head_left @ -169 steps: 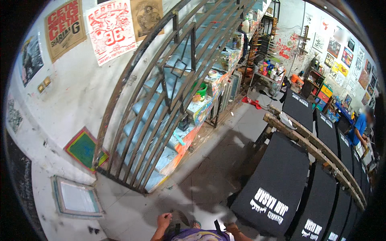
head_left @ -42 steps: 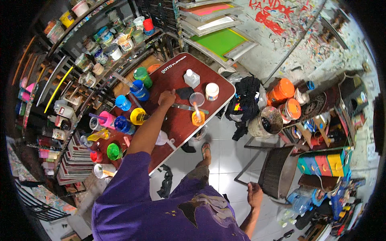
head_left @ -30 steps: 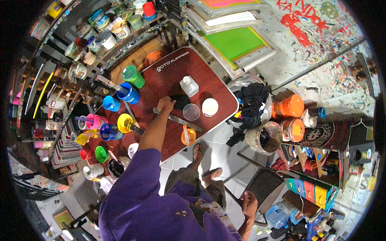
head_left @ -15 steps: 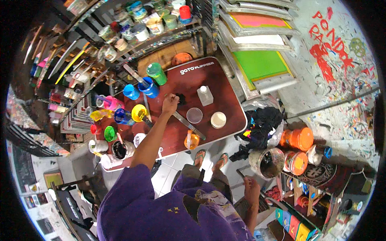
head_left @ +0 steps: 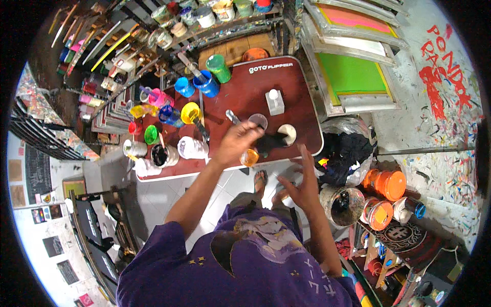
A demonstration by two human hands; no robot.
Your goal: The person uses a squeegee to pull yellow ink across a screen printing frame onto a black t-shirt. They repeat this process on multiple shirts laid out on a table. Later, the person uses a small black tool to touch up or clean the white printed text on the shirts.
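Above the dark red table (head_left: 240, 97), my left hand (head_left: 238, 143) is closed, its fingers drawn together; whatever is between them is too small to make out. Just beyond its fingertips stands a clear cup (head_left: 259, 121). A metal spatula (head_left: 232, 116) lies on the table, mostly hidden beneath the hand. My right hand (head_left: 303, 187) is raised in front of the table's near right edge, fingers spread and holding nothing. Nearest it on the table are a round cream-topped tub (head_left: 287, 134) and an orange cup (head_left: 249, 157). Farther back stands a squarish translucent bottle (head_left: 275, 104) with a white cap.
Blue (head_left: 206, 86), green (head_left: 219, 70) and yellow paint containers (head_left: 191, 112) line the table's left side, with a black-stained pot (head_left: 162, 155). Framed screens (head_left: 353, 79) stack at right. A bag of dark cloths (head_left: 348, 153) and orange buckets (head_left: 384, 184) sit below.
My left hand has moved right and nearer, over the spatula and towards the clear cup. My right hand has risen from low at my side towards the table, its fingers now spread. The view has shifted.
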